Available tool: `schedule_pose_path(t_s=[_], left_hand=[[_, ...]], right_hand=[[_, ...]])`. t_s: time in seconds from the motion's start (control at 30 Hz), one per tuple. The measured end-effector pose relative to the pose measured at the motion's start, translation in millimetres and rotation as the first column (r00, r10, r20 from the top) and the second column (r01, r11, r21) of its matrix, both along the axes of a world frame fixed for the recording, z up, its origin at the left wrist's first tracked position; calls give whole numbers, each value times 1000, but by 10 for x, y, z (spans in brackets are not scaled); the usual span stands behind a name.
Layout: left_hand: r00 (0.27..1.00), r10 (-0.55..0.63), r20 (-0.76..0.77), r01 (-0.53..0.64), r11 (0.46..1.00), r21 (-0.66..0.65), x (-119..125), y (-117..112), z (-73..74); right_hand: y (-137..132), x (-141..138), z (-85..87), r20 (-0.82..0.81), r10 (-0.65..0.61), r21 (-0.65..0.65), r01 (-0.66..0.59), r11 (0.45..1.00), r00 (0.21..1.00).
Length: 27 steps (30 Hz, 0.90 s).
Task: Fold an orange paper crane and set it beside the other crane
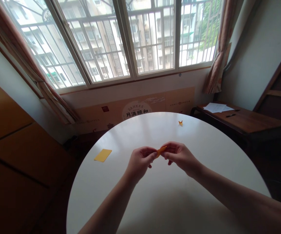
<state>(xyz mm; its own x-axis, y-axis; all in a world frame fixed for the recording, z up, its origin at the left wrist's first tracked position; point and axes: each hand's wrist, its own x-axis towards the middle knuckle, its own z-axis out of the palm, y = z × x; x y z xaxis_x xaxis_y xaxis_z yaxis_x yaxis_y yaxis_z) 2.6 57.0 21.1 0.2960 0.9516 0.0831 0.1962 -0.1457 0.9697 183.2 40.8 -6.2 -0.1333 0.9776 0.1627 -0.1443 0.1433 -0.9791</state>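
Note:
Between my two hands is a small piece of folded orange-yellow paper [160,151], held above the white table. My left hand [142,159] pinches its left end between thumb and fingers. On the other side, my right hand [179,155] grips the right end the same way. Fingers cover part of the paper, so its full shape is hidden. Farther back on the table stands a small folded orange paper figure [180,123], which looks like a bird. A flat yellow stack of paper [103,155] lies left of my left hand.
The round white table [89,195] fills the space in front of me. Behind it are a printed cardboard panel [116,112] and a barred window. At the right, a low wooden table [254,120] carries white sheets [217,107] and a dark pen [230,115].

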Motion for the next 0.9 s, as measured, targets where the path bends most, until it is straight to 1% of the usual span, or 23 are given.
schedule_pose_path(t_s=[0.1, 0.2, 0.3, 0.43, 0.5, 0.53, 0.6, 0.67, 0.73, 0.83, 0.9], left_hand=[[991, 14, 133, 3, 992, -128, 23, -19, 2], [976, 43, 211, -1, 980, -197, 49, -50, -1], [969, 76, 236, -22, 974, -224, 76, -78, -6], [978, 84, 193, -43, 978, -206, 99, -88, -34], [985, 78, 152, -53, 985, -163, 101, -80, -56], [990, 76, 117, -63, 991, -116, 99, -75, -66], [996, 89, 21, -90, 996, 28, 90, -66, -81], [991, 115, -66, -102, 979, 177, 77, -65, -90], [986, 130, -107, -96, 956, 278, 63, -72, -96], [988, 110, -109, -66, 938, 339, 46, -84, -101], [993, 80, -86, -49, 948, 313, 39, -79, -96]], right_hand=[[4, 7, 7, -53, -23, -33, 21, 999, 998], [-6, 2, 15, -49, 0, -50, -2, 999, 999], [-21, -11, 14, -35, 17, -47, -19, 999, 999], [-39, -33, -15, 2, 13, -9, -13, 1000, 1000], [-44, -43, -35, 17, 7, -5, -7, 1000, 1000], [-44, -47, -44, 23, 4, -8, -4, 1000, 1000], [-39, -55, -58, 30, -6, -16, 7, 1000, 1000], [-32, -59, -63, 33, -19, -23, 20, 1000, 999], [-25, -60, -59, 35, -29, -26, 29, 999, 999], [-21, -53, -37, 34, -28, -27, 29, 999, 999], [-23, -43, -21, 31, -23, -24, 23, 999, 999]])
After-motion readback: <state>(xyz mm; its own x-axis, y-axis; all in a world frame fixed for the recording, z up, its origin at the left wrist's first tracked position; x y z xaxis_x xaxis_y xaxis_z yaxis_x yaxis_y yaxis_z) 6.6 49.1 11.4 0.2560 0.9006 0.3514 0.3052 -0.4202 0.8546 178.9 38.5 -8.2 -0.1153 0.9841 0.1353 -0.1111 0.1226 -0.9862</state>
